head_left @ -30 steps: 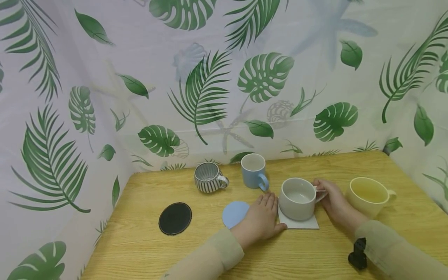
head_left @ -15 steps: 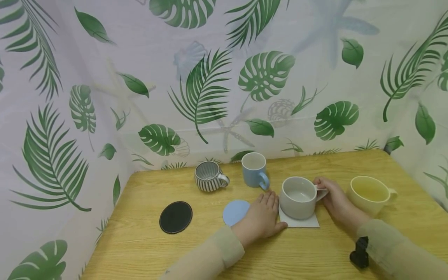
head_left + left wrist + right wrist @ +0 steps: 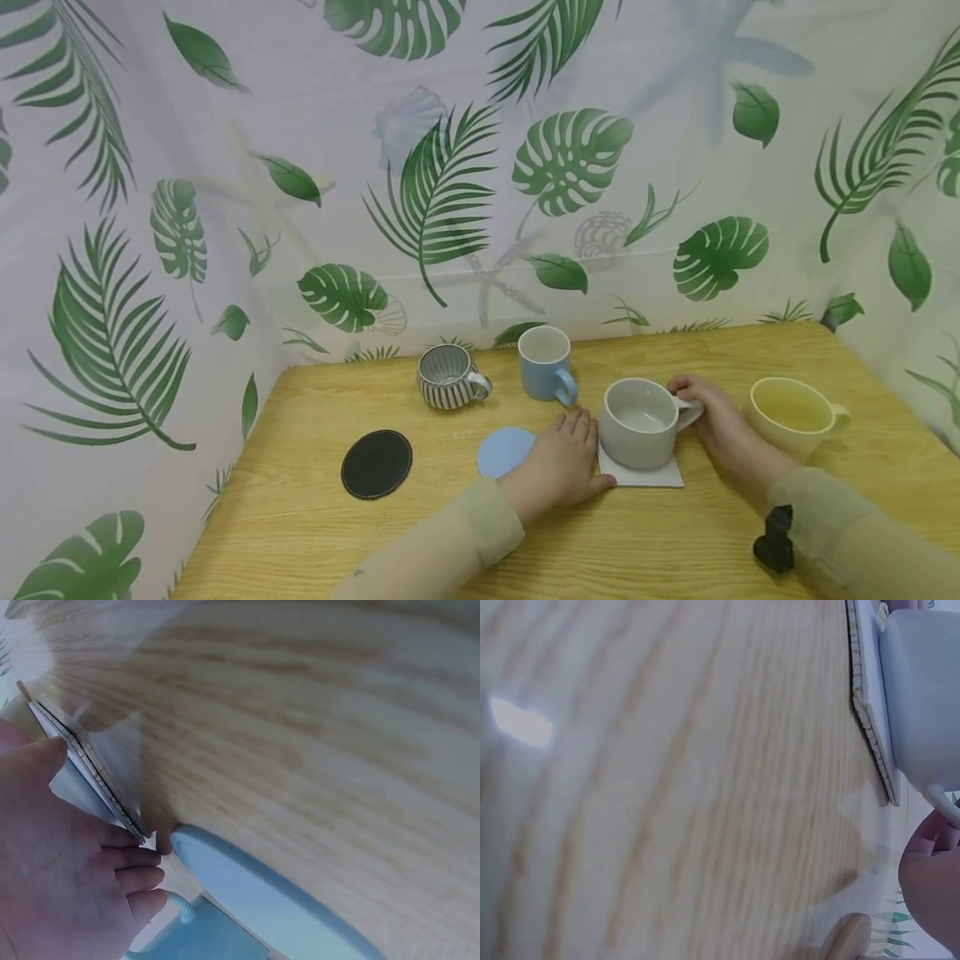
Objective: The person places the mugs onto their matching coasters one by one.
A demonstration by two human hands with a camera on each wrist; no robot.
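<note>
A light grey mug (image 3: 637, 429) stands upright on a square white coaster (image 3: 651, 478). My right hand (image 3: 720, 429) is at the mug's handle, its fingers curled at it; the right wrist view shows the hand (image 3: 937, 877) below the handle. My left hand (image 3: 558, 462) lies along the coaster's left edge, fingers straight and thumb toward the front corner. In the left wrist view the fingertips (image 3: 154, 859) are right at the coaster's edge (image 3: 90, 765). The left hand and wrist partly cover a round blue coaster (image 3: 502, 452).
Behind the left hand stands a blue mug (image 3: 543, 367), with a striped mug (image 3: 446, 383) to its left. A round black coaster (image 3: 377, 465) lies at the left. Close to the right forearm stands a yellow cup (image 3: 791, 417). A leaf-patterned cloth (image 3: 465, 167) hangs behind the table.
The right hand's fingers have shifted slightly up and back at the mug handle. The left hand, mug and coaster stay in place.
</note>
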